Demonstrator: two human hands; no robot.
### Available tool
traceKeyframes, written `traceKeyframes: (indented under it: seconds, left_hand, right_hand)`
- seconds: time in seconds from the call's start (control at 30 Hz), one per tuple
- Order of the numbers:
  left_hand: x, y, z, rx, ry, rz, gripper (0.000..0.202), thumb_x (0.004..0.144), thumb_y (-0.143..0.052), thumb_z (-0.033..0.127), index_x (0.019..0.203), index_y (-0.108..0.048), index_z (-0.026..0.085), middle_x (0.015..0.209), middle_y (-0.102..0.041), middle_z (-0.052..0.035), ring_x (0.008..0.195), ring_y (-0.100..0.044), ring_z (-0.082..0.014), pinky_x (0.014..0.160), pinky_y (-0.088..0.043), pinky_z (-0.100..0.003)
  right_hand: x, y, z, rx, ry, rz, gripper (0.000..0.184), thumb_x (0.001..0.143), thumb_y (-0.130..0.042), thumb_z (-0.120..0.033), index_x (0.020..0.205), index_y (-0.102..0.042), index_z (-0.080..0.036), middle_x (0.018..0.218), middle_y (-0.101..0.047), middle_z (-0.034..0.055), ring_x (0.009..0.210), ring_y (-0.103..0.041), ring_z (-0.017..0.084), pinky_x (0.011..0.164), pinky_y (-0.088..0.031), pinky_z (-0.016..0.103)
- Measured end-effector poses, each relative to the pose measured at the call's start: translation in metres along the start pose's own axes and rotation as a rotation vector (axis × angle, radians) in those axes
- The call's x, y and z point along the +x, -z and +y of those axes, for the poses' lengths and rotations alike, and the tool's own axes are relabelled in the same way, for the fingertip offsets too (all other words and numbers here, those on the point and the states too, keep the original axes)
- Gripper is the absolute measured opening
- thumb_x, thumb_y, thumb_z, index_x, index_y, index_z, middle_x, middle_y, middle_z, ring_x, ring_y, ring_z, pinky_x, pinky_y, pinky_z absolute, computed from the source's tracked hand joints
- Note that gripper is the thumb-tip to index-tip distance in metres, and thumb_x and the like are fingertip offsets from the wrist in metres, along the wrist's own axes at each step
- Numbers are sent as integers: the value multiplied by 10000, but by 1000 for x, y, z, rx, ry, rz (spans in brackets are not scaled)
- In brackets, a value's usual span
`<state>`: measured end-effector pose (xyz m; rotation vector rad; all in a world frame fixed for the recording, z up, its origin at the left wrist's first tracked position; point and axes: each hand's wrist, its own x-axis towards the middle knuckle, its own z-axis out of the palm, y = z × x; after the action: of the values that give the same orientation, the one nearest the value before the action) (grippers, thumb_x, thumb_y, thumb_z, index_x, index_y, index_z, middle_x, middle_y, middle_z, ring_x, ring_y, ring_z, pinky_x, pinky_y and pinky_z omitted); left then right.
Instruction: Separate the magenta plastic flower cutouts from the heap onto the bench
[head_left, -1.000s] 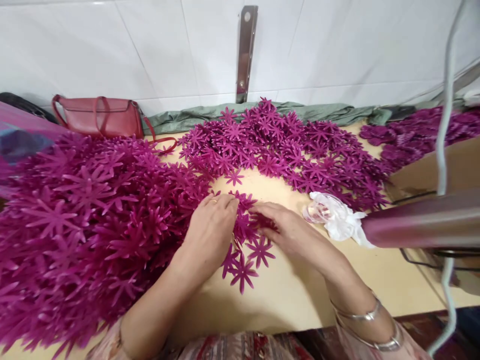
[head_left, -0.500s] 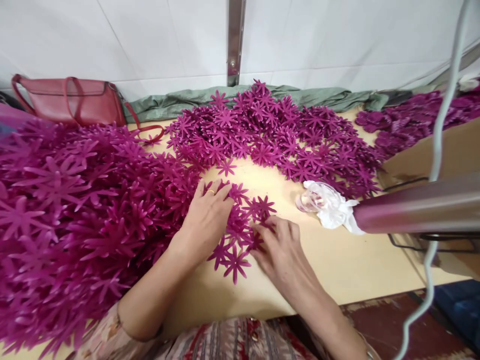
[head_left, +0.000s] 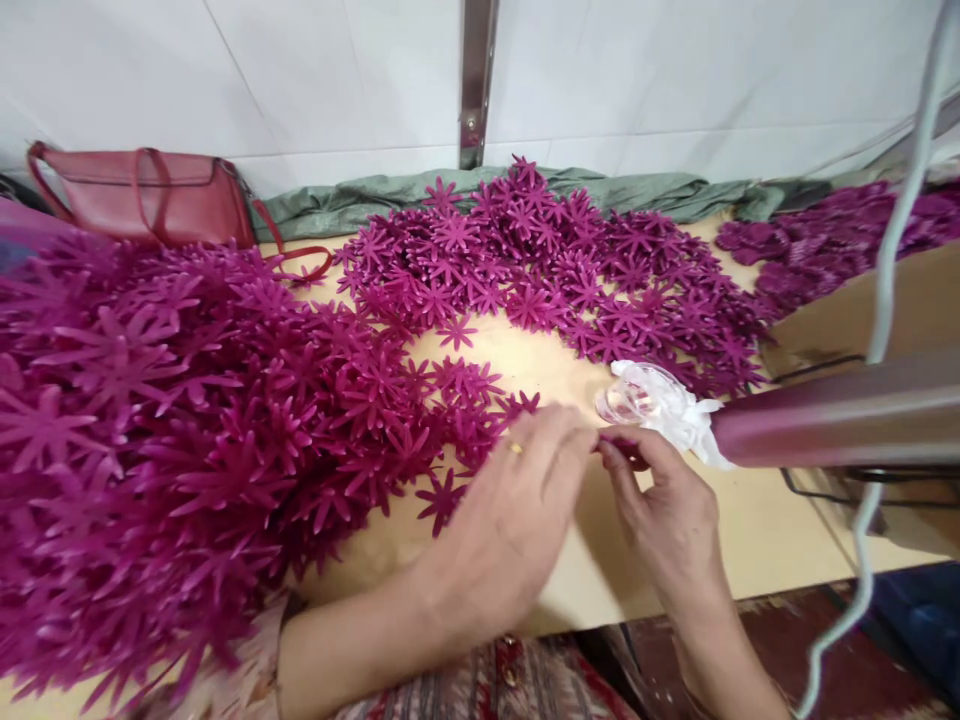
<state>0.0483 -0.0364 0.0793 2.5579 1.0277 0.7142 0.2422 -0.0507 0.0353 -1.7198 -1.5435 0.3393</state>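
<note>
My left hand (head_left: 510, 520) and my right hand (head_left: 667, 510) meet over the tan table (head_left: 750, 520), fingertips together around a small magenta piece, seemingly a flower (head_left: 626, 452), mostly hidden between them. A big heap of magenta star-shaped flowers (head_left: 165, 440) fills the left side. A flatter spread of the same flowers (head_left: 555, 270) lies at the back centre. A few loose flowers (head_left: 442, 495) lie just left of my left hand.
A crumpled clear plastic bag (head_left: 660, 410) lies right of my hands. A metal bar (head_left: 840, 415) juts in from the right above a cardboard box (head_left: 900, 310). A red handbag (head_left: 150, 195), green cloth (head_left: 360, 205) and more flowers (head_left: 825, 235) line the back.
Both hands left the loose flowers beside the heap and moved right and nearer to me. Their fingertips now pinch together over the bare table near the plastic bag.
</note>
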Motion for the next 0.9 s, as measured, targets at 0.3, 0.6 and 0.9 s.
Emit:
traceKeyframes:
  seconds: [0.3,0.6,0.9]
  left_hand:
    - [-13,-78,7,-48,-196,-250,476,1065,-502,357,1437,-518,60,1569,-537,-162,1518,-434,-279,1279,-375,-418]
    - [-2,-72,-42,208,285,-118,642,1064,-485,405,1591,-387,51,1625,-480,-227,1500,-487,-348,1254,-390,-538]
    - [-7,-85,-48,231,198,-141,521,1048,-464,340,1509,-556,115,1454,-673,-172,1332,-654,-317,1169,-498,-474]
  right_hand:
    - [-5,11,-3,-75,-50,51,309,1058,-434,-411,1177,-674,-259,1009,-789,68,914,-769,237,814,-586,370]
    - [39,-39,-17,24,215,-186,303,1073,-381,-290,1157,-657,-198,1458,-639,179,1408,-574,288,1205,-438,556]
    - [82,-116,-65,-97,418,-446,329,1053,-361,-211,1086,-688,-214,1404,-662,159,1377,-575,308,1146,-475,601]
